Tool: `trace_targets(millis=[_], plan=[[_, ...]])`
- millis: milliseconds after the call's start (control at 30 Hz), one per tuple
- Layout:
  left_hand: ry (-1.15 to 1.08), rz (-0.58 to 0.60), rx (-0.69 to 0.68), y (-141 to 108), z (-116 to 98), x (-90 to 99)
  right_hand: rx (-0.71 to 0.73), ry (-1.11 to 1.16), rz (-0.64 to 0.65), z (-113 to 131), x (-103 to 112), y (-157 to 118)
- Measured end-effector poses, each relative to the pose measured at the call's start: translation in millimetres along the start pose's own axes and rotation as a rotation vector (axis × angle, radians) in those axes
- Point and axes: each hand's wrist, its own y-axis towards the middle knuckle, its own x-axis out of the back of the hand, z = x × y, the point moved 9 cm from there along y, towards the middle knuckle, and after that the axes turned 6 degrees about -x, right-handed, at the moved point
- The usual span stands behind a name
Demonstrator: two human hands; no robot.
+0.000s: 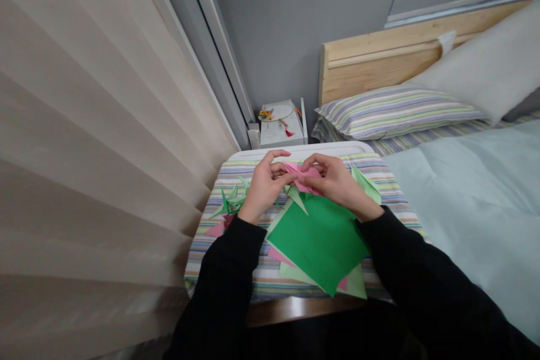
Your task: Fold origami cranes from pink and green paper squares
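Note:
A partly folded pink origami paper is pinched between my two hands, above the far part of a small table. My left hand grips its left end with thumb and fingers, the index finger raised. On its right side, my right hand presses it between thumb and curled fingers. Below lies a stack of square paper with a dark green sheet on top; pink and light green edges stick out beneath. A light green folded piece rests just under my hands.
Several green folded paper pieces and a pink one lie left on the striped cloth. A light green sheet sits at right. Beyond stands a white cabinet. A curtain borders the left, a bed the right.

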Motion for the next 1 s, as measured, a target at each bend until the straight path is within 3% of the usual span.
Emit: trace_targets(millis=[333, 600, 767, 1000], plan=[[-0.041, -0.104, 0.031, 0.2, 5.0, 7.3, -0.157, -0.043, 0.000, -10.7, -4.4, -0.4], [-0.126, -0.183, 0.115, -3.3, 18.1, 10.1, -0.061, -0.080, -0.061, -6.3, -2.2, -0.6], [-0.027, -0.172, 0.003, -0.7, 5.8, 11.1, 0.024, -0.189, -0.114, 3.9, 0.0, -2.9], [0.028, -0.150, -0.060, 1.2, 1.8, 11.7, 0.042, -0.208, -0.067, 12.0, -4.8, -5.3]])
